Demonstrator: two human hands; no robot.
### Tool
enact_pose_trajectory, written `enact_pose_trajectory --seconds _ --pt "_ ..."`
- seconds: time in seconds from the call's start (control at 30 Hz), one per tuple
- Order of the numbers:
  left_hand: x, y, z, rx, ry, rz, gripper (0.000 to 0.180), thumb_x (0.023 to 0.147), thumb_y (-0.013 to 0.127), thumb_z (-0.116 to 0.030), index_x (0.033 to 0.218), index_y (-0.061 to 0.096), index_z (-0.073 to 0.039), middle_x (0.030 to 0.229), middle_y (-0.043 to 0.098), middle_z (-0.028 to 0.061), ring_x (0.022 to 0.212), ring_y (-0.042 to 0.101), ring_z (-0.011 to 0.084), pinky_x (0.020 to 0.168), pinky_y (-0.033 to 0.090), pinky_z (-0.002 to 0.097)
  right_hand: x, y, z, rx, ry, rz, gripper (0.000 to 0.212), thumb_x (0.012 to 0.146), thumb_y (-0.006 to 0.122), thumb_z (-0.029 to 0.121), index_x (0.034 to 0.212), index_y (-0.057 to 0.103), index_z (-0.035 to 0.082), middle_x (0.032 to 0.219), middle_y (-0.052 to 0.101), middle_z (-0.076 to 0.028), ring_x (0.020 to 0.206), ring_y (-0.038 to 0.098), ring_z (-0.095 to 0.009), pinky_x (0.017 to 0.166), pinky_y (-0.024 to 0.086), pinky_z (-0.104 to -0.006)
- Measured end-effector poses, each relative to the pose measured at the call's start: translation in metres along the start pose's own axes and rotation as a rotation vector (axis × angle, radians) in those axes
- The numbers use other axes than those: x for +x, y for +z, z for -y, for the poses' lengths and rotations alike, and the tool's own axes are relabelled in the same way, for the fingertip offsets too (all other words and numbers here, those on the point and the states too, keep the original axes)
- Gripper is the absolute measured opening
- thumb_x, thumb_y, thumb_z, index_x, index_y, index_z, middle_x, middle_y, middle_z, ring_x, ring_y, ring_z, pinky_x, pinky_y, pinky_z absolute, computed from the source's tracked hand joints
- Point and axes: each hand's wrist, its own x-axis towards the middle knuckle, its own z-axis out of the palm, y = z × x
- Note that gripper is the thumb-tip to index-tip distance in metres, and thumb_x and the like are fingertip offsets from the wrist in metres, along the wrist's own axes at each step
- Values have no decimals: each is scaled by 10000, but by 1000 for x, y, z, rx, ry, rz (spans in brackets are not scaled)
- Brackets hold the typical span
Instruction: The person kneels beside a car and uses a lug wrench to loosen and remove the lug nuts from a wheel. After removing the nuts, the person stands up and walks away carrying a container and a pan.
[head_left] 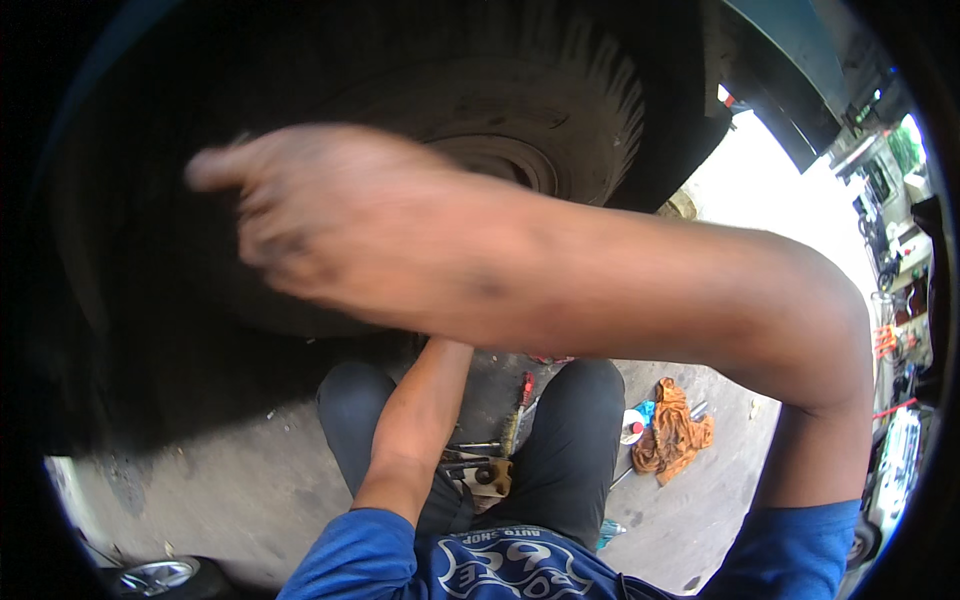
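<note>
My right arm reaches across the view from the right, in front of a large dark tyre (580,115) with a dull round hub (530,160). At the arm's end, my right hand (320,205) is blurred by motion, with one digit stretched out to the left and the other fingers curled. Whatever those fingers hold, if anything, I cannot make out. My left forearm (415,420) rises between my knees and passes behind the right forearm, which hides my left hand and its fingers.
Between my legs lie a red-handled tool (525,390) and several dark tools by a pale block (490,478). An orange rag (675,440) and a white round container (632,427) sit on the concrete to the right. A wheel with a silver rim (158,577) lies lower left.
</note>
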Motion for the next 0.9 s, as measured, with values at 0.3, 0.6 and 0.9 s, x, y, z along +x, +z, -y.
enact_pose_trajectory --seconds 0.3,0.6,0.9 --pt "10 -4 1 -34 16 26 156 1005 522 -244 1114 586 -153 963 616 -13 873 585 123 756 492 344 -100 -65 -6 6 180 100 366 839 608 115 1204 606 94 1226 559 -114 1241 514 -263 1138 345 -452" --pt "1 20 -7 207 63 -182 105 998 539 -261 991 602 -178 860 613 -37 740 579 97 701 476 316 -248 -143 -12 -783 976 928 240 763 636 -89 940 690 65 894 619 -136 998 629 -275 1116 361 -560" --pt "-5 32 -9 328 101 -294 160 988 568 -274 1101 617 -171 939 625 -50 802 593 95 710 483 306 -392 -88 -6 -845 889 269 151 678 668 14 813 698 75 859 587 -129 914 564 -285 894 417 -460"
